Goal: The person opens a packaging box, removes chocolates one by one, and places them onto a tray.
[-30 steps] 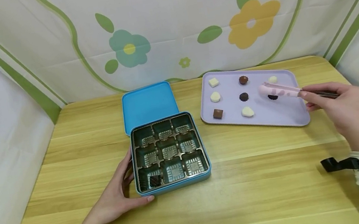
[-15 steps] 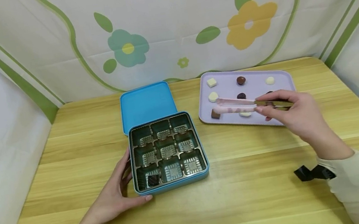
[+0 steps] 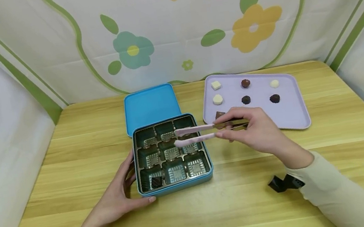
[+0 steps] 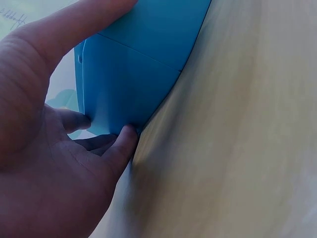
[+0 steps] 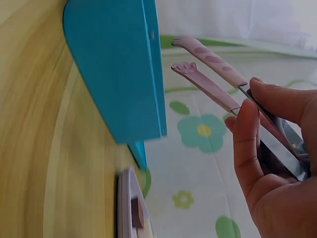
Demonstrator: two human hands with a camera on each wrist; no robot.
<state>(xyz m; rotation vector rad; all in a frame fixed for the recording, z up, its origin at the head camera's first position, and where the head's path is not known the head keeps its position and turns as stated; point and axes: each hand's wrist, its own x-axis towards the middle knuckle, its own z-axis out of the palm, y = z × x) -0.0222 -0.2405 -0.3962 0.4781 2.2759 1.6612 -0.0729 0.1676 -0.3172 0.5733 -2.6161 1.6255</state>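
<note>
Around the front-left corner of a blue tin (image 3: 178, 188) lies my left hand (image 3: 112, 202), thumb along the front wall and fingers against the left side. Dividers split the tin's insert into several compartments; a dark square chocolate (image 3: 157, 182) sits in the front-left one. My right hand (image 3: 257, 130) pinches pink-tipped tongs (image 3: 195, 140) between thumb and fingers. The tongs' paw-shaped tips (image 5: 184, 68) are spread apart above the tin, with nothing between them in the right wrist view.
The blue lid (image 3: 151, 106) lies behind the tin, partly covered by it. To the right is a lilac tray (image 3: 292, 115) with several white, brown and dark chocolates (image 3: 245, 100); my right hand hides part of its front edge. A printed curtain (image 3: 169, 26) stands behind the table.
My right hand has carried the tongs leftward from the tray to over the tin, and their tips have spread apart. The left hand and the tin have stayed put.
</note>
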